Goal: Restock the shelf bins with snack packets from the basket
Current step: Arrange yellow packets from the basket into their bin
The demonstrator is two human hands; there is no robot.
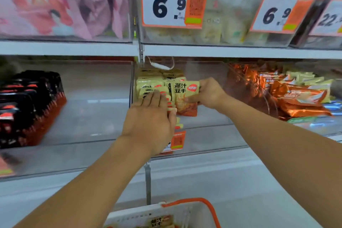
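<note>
I take the clear acrylic shelf bin (pixel 212 116) at centre as my landmark. Its left rear corner holds a stack of yellow-and-orange foil snack packets (pixel 149 81); the rest of its floor is bare, so I judge restocking to be early or midway.

Below the bin, the white plastic basket with orange rim (pixel 207 207) shows at least one more matching packet, so stock remains to transfer.

Inside the bin, my left hand (pixel 151 116) lies with fingers straight against the front of the stack, steadying it. My right hand (pixel 209 92) pinches one upright yellow-and-orange snack packet (pixel 186 96), held just beside the stack and not yet released.

Readable text: the held packet reads "爆汁豆干". Above the bin, an orange-and-white price card (pixel 174 2) reads "6.9"; to its right, a second tilted price card (pixel 281 12) also reads "6.9". Smaller print is too blurred to read.
</note>
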